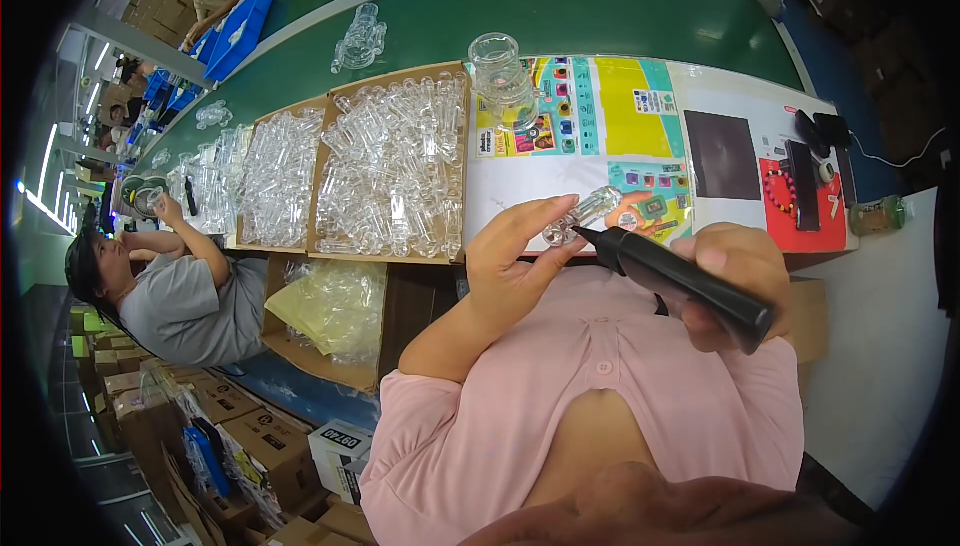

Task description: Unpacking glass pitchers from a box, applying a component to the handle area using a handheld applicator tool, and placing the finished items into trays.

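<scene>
Above the bench, left hand fingers pinch a clear tube slanting up-right; right hand grips a black tool.

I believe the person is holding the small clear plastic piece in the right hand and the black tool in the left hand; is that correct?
Not quite: the hands are swapped. In the head view, the left hand holds the small clear plastic piece, and the right hand holds the black tool, its tip at the piece.

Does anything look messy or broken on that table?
Nothing looks broken. The clear plastic tubes lie jumbled in their cardboard tray, and a few clear parts sit loose on the green belt. The left hand holds one clear tube at the tip of the black tool in the right hand.
</scene>
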Available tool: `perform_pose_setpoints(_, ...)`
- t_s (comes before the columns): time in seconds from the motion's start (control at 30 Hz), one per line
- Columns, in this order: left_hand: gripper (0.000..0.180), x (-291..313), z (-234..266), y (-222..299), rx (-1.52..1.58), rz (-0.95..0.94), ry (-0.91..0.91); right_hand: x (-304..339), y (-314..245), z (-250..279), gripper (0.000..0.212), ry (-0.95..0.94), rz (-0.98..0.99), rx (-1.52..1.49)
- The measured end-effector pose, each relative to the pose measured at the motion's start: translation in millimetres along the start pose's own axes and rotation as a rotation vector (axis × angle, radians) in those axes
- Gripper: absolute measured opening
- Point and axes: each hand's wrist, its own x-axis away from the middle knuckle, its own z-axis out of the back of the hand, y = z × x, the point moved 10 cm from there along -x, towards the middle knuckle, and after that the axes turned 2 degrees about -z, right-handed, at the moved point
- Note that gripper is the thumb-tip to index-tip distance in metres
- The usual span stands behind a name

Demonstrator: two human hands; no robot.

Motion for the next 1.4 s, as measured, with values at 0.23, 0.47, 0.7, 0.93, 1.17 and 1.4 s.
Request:
perform_pose_setpoints(0.23, 0.045, 14.3, -12.9, -25.5, 0.515, 0.287, -0.028, 5.1, -8.3, 9.2, 0.035, 0.102, 0.183, -0.050)
perform_pose_setpoints(0.47, 0.038, 15.7, -26.1, -26.0, 0.843, 0.409, -0.139, 7.4, -3.6, 9.7, 0.038, 0.070, 0.163, -0.131)
perform_pose_setpoints(0.7, 0.038, 16.7, -31.2, -28.8, 0.917, 0.453, -0.159, 12.7, -8.2, 5.9, 0.042, 0.046, 0.322, -0.132)
perform_pose_setpoints(0.93, 0.038, 16.2, -27.8, -30.6, 0.849, 0.414, -0.130, 16.0, -17.1, 0.3, 0.042, -0.004, 0.431, -0.070)
perform_pose_setpoints(1.17, 0.038, 13.2, -20.8, -30.6, 0.725, 0.361, -0.093, 10.8, -17.4, 1.7, 0.030, 0.057, 0.428, -0.097)
perform_pose_setpoints(1.4, 0.037, 8.9, -12.0, -26.0, 0.557, 0.210, -0.067, 12.3, -14.6, -0.6, 0.039, 0.003, 0.429, -0.044)
